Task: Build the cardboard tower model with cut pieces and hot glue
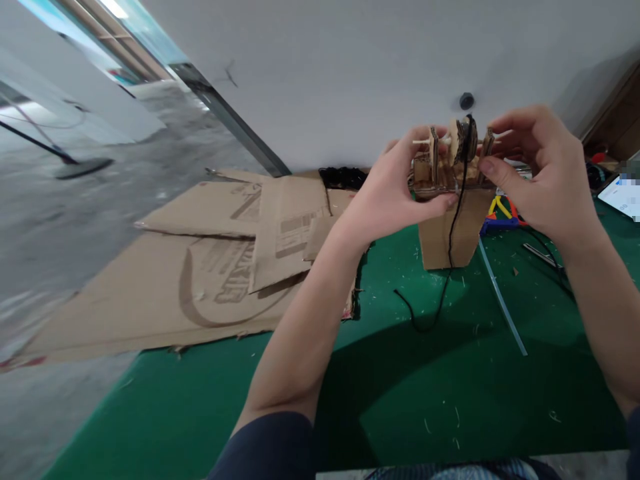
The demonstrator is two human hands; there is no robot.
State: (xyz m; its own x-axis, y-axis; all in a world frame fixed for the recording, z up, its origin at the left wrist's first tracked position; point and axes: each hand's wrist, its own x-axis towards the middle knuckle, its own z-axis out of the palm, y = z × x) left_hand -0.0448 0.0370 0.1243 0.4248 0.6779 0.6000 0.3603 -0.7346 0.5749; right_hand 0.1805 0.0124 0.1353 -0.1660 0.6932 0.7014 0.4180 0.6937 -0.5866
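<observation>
My left hand (395, 193) grips the left side of a small cardboard model (447, 220) that stands on the green mat (450, 387). My right hand (537, 170) pinches its right top edge with thumb and fingers. At the top, a spool wound with black string (467, 137) sits on a thin wooden stick between cardboard uprights. The black string (440, 293) hangs down the front of the model and curls on the mat.
Flattened cardboard sheets (200, 280) lie on the floor at left. A clear plastic strip (503, 300) lies on the mat by the model. Coloured plastic pieces (500, 217) sit behind it, and a tablet (623, 193) is at the far right. A white wall stands behind.
</observation>
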